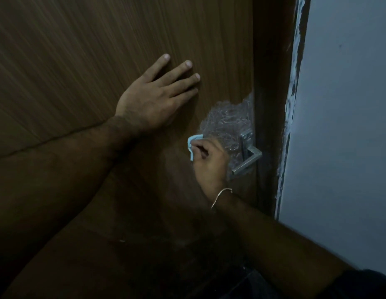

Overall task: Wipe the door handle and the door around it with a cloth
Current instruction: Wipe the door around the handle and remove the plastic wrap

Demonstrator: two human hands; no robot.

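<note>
Both hands are shown against a brown door (84,50). The left hand (153,98) is laid flat on the panel, fingers straight and slightly spread, with nothing held. The right hand (207,162) is curled round a light blue cloth (193,145), which is pressed to the door just left of the handle; only a small folded edge of the cloth is seen above and to the left of the knuckles. A thin metal bangle (220,197) is worn on the right wrist.

The door handle (248,160) is seen to the right of the right hand, close to the door's right edge. It is a silver metal lever of square section, bent at a right angle, mounted on a metal plate. Crinkled clear plastic wrap (226,121) is spread over the plate and the door surface above and beside it, and is touched by the right hand along its lower left margin.

The door surface is marked by fine, straight wood grain. A darker brown door frame (271,83) is seen to the right of the door, followed by a pale wall (343,126); the junction between frame and wall is edged with rough, irregular white paint. The scene is dimly lit, and the near, lower part is lost in shadow.
</note>
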